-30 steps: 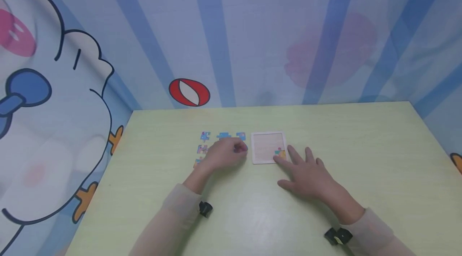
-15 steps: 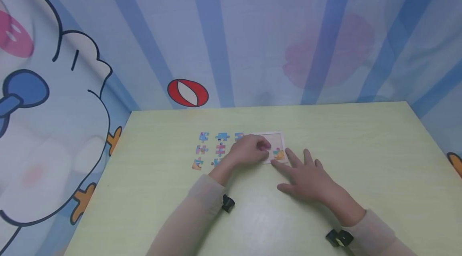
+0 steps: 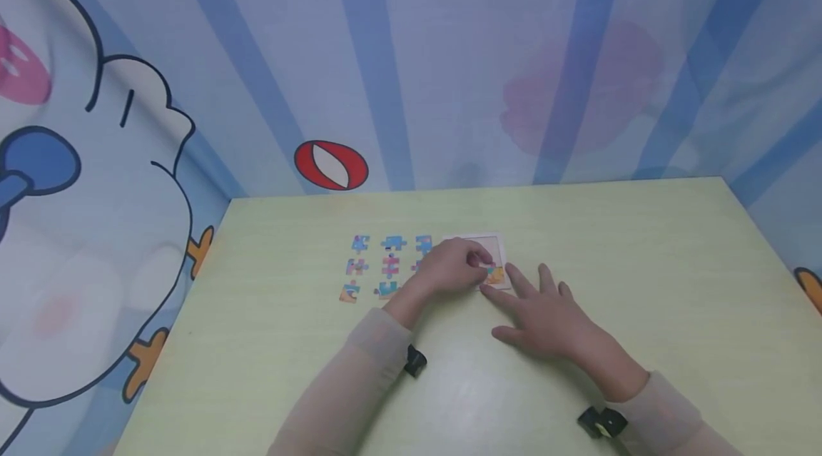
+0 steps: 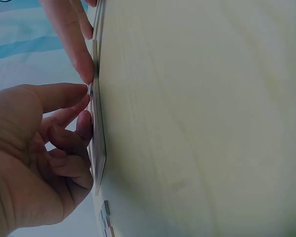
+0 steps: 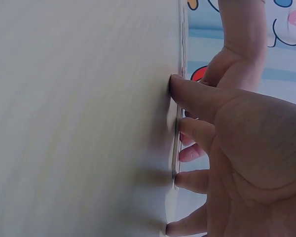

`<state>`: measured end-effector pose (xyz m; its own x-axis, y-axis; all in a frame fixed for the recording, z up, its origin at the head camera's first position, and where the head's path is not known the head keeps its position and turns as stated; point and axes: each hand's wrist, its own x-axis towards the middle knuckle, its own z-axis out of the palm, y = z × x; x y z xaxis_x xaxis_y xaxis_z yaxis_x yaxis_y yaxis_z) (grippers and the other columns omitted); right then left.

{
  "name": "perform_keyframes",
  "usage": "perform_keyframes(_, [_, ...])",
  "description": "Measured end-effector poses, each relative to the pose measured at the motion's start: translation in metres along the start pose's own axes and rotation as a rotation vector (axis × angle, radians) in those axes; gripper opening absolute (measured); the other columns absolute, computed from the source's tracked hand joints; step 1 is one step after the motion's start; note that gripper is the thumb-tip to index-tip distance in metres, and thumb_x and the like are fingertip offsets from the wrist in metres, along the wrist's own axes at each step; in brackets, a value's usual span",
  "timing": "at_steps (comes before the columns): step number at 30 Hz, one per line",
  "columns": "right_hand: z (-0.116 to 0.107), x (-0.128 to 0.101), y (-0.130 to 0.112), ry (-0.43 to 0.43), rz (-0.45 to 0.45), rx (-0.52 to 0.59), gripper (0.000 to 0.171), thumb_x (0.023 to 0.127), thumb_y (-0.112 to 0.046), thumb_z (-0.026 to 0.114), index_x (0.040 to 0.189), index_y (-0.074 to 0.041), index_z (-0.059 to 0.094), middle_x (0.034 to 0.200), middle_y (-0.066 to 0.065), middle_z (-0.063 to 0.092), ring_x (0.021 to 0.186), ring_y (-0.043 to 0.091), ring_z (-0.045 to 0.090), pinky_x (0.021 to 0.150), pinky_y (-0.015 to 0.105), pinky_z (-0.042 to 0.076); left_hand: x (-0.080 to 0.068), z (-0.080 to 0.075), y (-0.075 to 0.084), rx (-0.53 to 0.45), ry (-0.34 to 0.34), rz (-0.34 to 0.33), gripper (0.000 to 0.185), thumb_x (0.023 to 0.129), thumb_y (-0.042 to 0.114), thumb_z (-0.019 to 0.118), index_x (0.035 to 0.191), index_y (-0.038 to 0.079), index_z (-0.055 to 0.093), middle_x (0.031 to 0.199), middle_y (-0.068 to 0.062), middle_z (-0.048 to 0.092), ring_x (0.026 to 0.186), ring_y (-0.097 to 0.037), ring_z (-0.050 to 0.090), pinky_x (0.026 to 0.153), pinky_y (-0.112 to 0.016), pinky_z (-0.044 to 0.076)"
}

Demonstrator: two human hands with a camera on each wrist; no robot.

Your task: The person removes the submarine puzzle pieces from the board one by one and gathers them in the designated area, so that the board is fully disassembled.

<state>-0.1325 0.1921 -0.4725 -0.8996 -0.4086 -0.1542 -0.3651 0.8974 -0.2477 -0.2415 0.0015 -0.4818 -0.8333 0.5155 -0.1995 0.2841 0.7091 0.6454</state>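
My left hand [image 3: 448, 267] is over the left part of a square puzzle tray [image 3: 486, 243] with a pale rim. Its thumb and forefinger pinch a small jigsaw piece, mostly hidden by the fingers, low against the tray in the left wrist view. Right beside those fingertips, a yellow and teal jigsaw piece [image 3: 496, 275] lies in the tray's lower right corner. My right hand [image 3: 542, 317] is spread out at the tray's right side, forefinger on the lower rim and thumb on the table. In the right wrist view its straight fingers [image 5: 192, 180] touch along the tray edge.
Left of the tray, several loose jigsaw pieces [image 3: 390, 267] lie in rows, one partly covered by my left hand. The pale wooden table [image 3: 642, 249] runs back to a blue striped cloth backdrop [image 3: 449, 71]. Each wrist wears a small black device [image 3: 602, 422].
My left hand has moved right from the loose pieces to over the tray, carrying a jigsaw piece beside the one lying in the corner. My right hand has stayed in place.
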Motion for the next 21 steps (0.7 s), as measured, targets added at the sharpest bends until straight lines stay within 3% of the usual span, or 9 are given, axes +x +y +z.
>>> perform_keyframes(5, [-0.0012, 0.0004, -0.0007, 0.0, 0.002, -0.003, 0.066, 0.098, -0.054, 0.064, 0.158, -0.033, 0.046, 0.164, 0.023, 0.032, 0.137, 0.072, 0.025, 0.098, 0.082, 0.032, 0.0012, 0.0017, 0.002, 0.014, 0.003, 0.006, 0.02, 0.094, 0.023, 0.073, 0.113, 0.023, 0.077, 0.091, 0.01, 0.067, 0.083, -0.009, 0.062, 0.075, -0.03, 0.049])
perform_keyframes(13, [-0.002, -0.0003, -0.0013, -0.003, 0.003, -0.008, 0.067, 0.098, -0.054, 0.064, 0.159, -0.033, 0.044, 0.165, 0.023, 0.03, 0.138, 0.072, 0.024, 0.098, 0.082, 0.032, 0.0, 0.0008, 0.0045, 0.014, -0.005, 0.016, 0.024, 0.094, 0.026, 0.072, 0.117, 0.021, 0.075, 0.106, 0.007, 0.071, 0.098, -0.009, 0.064, 0.087, -0.032, 0.051])
perform_keyframes(21, [-0.0025, -0.0004, -0.002, -0.004, 0.007, -0.005, 0.066, 0.098, -0.055, 0.063, 0.158, -0.032, 0.045, 0.165, 0.023, 0.03, 0.138, 0.072, 0.024, 0.098, 0.082, 0.032, -0.0038, -0.0009, 0.0076, -0.044, -0.022, 0.008, 0.023, 0.095, 0.024, 0.069, 0.118, 0.021, 0.073, 0.102, 0.007, 0.071, 0.095, -0.01, 0.065, 0.085, -0.034, 0.051])
